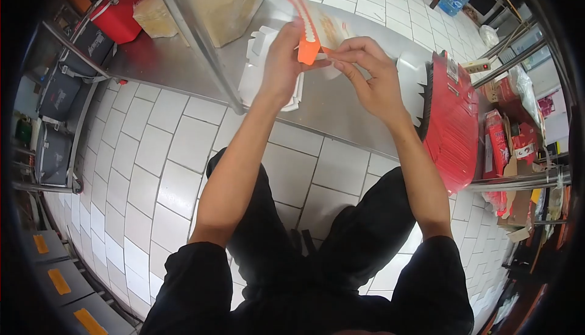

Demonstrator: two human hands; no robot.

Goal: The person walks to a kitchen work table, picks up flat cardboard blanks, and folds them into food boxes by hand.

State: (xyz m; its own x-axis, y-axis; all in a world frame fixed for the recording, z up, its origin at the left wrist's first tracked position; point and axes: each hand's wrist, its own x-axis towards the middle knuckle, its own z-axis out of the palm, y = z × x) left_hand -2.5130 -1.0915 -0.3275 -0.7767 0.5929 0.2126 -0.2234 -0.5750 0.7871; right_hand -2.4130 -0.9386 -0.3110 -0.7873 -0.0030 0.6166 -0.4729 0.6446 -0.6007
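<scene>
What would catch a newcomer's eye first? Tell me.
Probably the orange-and-white printed cardboard piece, held by the left hand and right hand over the grey metal surface. Next, the large glossy red object with black spikes, at right, then the red box, at upper left.

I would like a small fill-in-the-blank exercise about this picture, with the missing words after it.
The left hand and right hand hold a carton whose nearest end is ____.
The floor tiles are ____.
The red bundle lies nearer to the ____ hand.
The trousers are ____.

Missing words: orange; white; right; black.
</scene>
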